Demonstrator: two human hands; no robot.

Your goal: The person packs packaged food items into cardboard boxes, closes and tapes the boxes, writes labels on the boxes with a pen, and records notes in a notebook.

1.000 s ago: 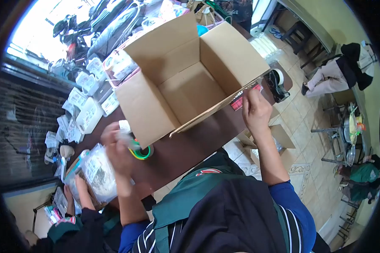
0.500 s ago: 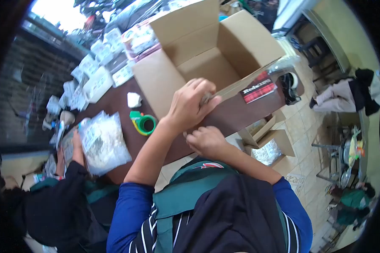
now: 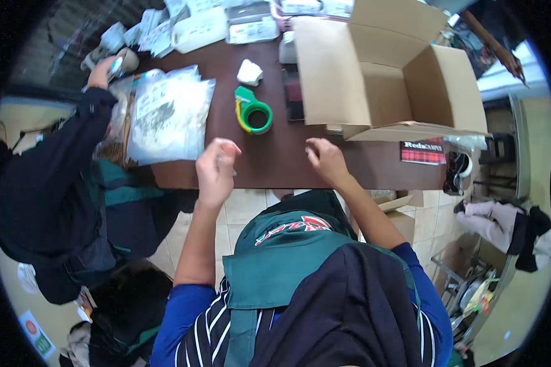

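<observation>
My left hand (image 3: 216,174) is closed above the table's front edge, and a small pale bit shows between its fingers, too small to name. To its right, my right hand (image 3: 328,161) hovers with fingers curled in and nothing visible in them. Between and beyond the hands lies a green and yellow tape dispenser (image 3: 243,110). A crumpled white piece (image 3: 250,73) sits just behind the dispenser. On the right stands a large cardboard box (image 3: 332,73), its flaps open and the visible inside bare. Neither hand touches the box.
Clear bags with pale contents (image 3: 171,116) lie on the brown table (image 3: 275,168) at left, beside a co-worker's dark sleeve (image 3: 49,165). White packets and trays (image 3: 199,29) line the back. A red plaid Reds Campus packet (image 3: 422,152) and a tape roll (image 3: 462,165) lie right.
My left hand has left the box's near edge and come back to the left. My right hand is now farther right of it. The view has turned, so the box appears farther right.
</observation>
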